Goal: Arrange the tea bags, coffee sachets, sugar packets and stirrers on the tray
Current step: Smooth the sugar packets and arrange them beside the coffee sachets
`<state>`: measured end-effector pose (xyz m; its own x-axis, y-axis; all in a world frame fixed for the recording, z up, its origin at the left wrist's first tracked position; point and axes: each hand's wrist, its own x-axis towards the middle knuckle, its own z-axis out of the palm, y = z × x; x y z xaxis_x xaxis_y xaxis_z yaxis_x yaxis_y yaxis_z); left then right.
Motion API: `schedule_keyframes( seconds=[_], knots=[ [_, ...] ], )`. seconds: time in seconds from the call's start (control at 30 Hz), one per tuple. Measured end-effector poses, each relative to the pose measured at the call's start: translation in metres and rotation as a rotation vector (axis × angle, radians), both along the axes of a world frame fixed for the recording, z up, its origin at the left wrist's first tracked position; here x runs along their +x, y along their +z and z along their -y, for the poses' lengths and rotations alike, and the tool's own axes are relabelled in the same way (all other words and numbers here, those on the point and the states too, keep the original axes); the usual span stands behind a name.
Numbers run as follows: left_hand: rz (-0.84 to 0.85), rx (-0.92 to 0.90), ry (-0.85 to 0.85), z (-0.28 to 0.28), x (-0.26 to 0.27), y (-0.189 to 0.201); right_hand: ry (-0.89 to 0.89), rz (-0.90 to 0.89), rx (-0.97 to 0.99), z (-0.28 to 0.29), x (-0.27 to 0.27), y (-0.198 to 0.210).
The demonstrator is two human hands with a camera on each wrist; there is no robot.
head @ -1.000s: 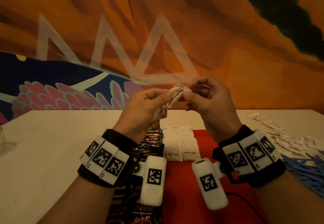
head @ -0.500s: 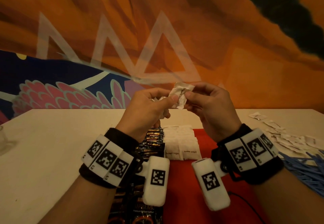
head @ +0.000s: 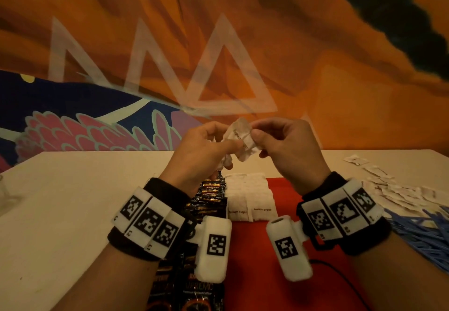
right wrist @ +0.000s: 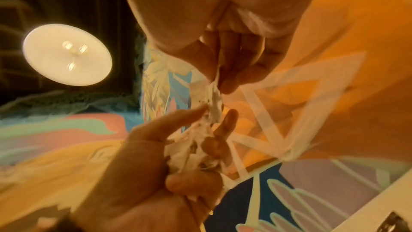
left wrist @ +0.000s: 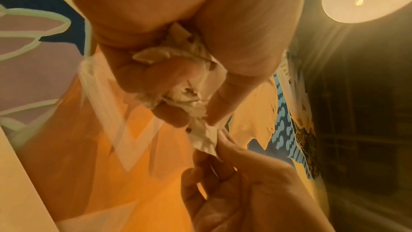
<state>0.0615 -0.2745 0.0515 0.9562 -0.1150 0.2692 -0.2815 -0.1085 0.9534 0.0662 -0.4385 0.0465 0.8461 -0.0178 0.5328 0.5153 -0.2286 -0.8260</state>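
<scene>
Both hands are raised above the red tray (head: pixel 267 252). My left hand (head: pixel 230 145) grips a crumpled bunch of white sugar packets (left wrist: pixel 178 77), also seen from the right wrist as sugar packets (right wrist: pixel 196 149). My right hand (head: pixel 255 132) pinches the top sugar packet (head: pixel 239 132) by its edge, at the left hand's fingertips. On the tray lie a row of dark coffee sachets (head: pixel 211 195) and two rows of white brown-sugar packets (head: pixel 250 197). The wrists hide part of the rows.
Loose white packets (head: pixel 401 189) lie scattered on the pale table (head: pixel 73 201) at the right. A heap of blue stirrers (head: pixel 427 233) sits nearer, at the right edge. A glass (head: pixel 3 189) stands at the far left. A painted wall rises behind the table.
My right hand has drawn one packet up from the left hand's bunch and turned it, so its printed face shows. Both hands stay raised over the tray.
</scene>
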Motion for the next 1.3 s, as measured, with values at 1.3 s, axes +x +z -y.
schedule_keyframes(
  seconds=[1.3],
  knots=[
    [0.035,-0.158,0.064,0.0043,-0.0034,0.0001,0.291,-0.121,0.329,-0.0014,-0.0013,0.0017]
  ],
)
